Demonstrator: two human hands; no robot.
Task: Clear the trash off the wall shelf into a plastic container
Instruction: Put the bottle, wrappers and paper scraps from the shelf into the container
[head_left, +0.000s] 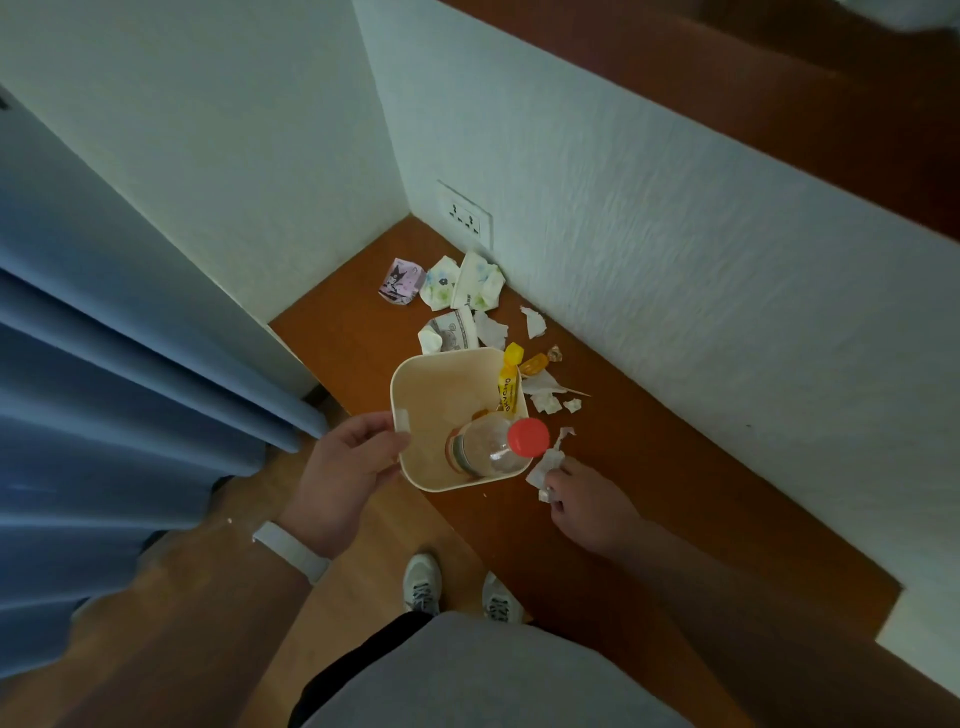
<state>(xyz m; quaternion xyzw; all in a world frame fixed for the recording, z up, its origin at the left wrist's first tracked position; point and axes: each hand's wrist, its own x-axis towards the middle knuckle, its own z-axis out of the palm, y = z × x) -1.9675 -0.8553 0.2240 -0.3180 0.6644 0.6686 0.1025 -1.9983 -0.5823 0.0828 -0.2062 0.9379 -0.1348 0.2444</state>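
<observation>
Gripping the rim of the cream square plastic container (441, 384) with my left hand (345, 478), I hold it at the front edge of the brown wooden wall shelf (649, 493); a clear plastic bottle with a red cap (493, 447) and a yellow wrapper (508, 392) lie inside. My right hand (592, 506) pinches a crumpled white paper scrap (545, 467) on the shelf just beside the container. More crumpled papers (457, 283) and candy wrappers (535, 362) litter the shelf toward its back corner.

Dim, soft light; wide-angle bending, blurred edges.
</observation>
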